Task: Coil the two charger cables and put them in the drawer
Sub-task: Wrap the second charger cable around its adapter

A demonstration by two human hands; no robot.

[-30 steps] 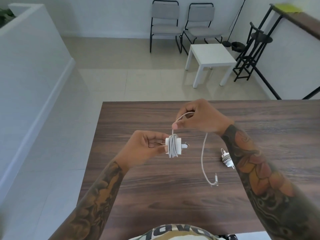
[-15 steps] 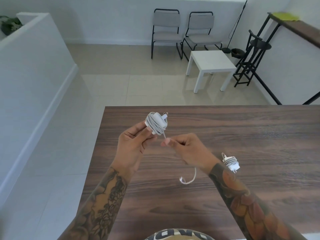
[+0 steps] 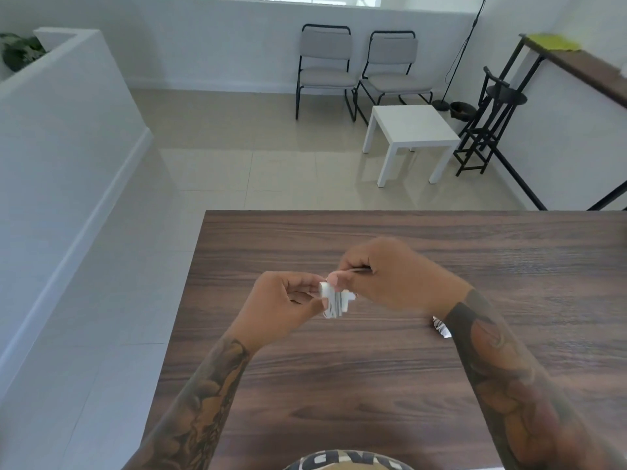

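A white charger with its cable wound around the plug body is held just above the dark wooden table. My left hand grips its left side. My right hand pinches the cable end at the top of the charger, fingers curled; the loose tail is hidden in that hand. A second white charger, coiled, lies on the table to the right, mostly hidden behind my right forearm. No drawer is in view.
The table's far edge and left edge border a tiled floor. Beyond stand a small white side table, two grey chairs, and a black stool by a high counter at the right.
The dangling tail of cable has gone from view as the wraps took it up. Both hands came together and lower, and the charger moved down from its raised position.
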